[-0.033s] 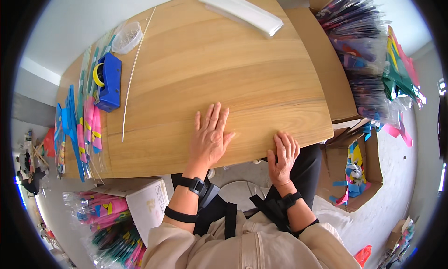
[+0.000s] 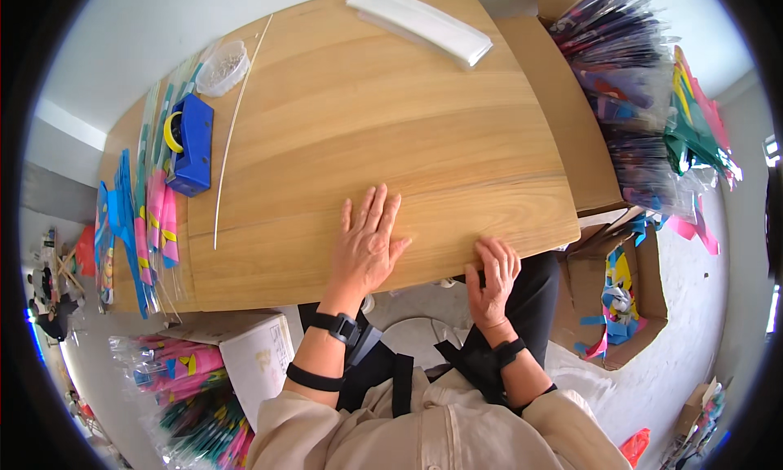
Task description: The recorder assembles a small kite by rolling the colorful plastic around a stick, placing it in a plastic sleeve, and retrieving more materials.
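My left hand (image 2: 369, 240) lies flat on the wooden table (image 2: 391, 127) near its front edge, fingers stretched out and holding nothing. To its right, my right hand (image 2: 493, 282) rests its slightly bent fingers on the table's front edge, thumb apart, with nothing in it. A long thin white rod (image 2: 232, 127) lies on the table left of my left hand. Beyond it stands a blue tape dispenser (image 2: 192, 148) with a yellow roll of tape (image 2: 170, 132). At the far side lies a folded stack of clear plastic sleeves (image 2: 420, 23).
A clear plastic tub (image 2: 222, 68) of small pieces sits behind the dispenser. Pink and teal wrapped sticks (image 2: 168, 225) and blue strips (image 2: 124, 209) lie at the left. Bagged bundles (image 2: 628, 86) fill the right side. An open carton (image 2: 652, 307) holds scraps; another box (image 2: 261, 360) stands below left.
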Tool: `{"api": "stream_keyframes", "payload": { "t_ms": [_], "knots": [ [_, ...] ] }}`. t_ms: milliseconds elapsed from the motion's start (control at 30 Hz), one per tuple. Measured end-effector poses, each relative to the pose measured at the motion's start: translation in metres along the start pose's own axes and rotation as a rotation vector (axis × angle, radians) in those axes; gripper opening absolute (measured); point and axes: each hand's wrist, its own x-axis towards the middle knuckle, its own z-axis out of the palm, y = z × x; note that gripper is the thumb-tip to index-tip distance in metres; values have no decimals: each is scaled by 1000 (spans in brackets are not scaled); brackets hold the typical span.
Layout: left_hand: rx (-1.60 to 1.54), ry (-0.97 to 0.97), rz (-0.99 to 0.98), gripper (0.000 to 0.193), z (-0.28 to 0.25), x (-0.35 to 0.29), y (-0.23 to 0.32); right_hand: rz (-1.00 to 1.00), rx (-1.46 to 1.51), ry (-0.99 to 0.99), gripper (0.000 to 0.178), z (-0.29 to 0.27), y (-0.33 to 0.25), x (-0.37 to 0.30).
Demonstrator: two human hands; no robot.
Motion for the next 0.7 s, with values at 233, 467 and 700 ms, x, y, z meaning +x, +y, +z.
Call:
{"api": "stream_keyframes", "payload": {
  "t_ms": [233, 467, 700],
  "knots": [
    [-46, -61, 6, 73, -14, -53, 5, 82, 301, -132, 8, -13, -18, -21],
    [44, 6, -263, 72, -24, -123, -41, 1046, 1051, -438, 28, 15, -25, -35],
    [39, 21, -473, 69, -27, -176, -83, 1204, 1375, -382, 10, 27, -29, -27]
  ]
}}
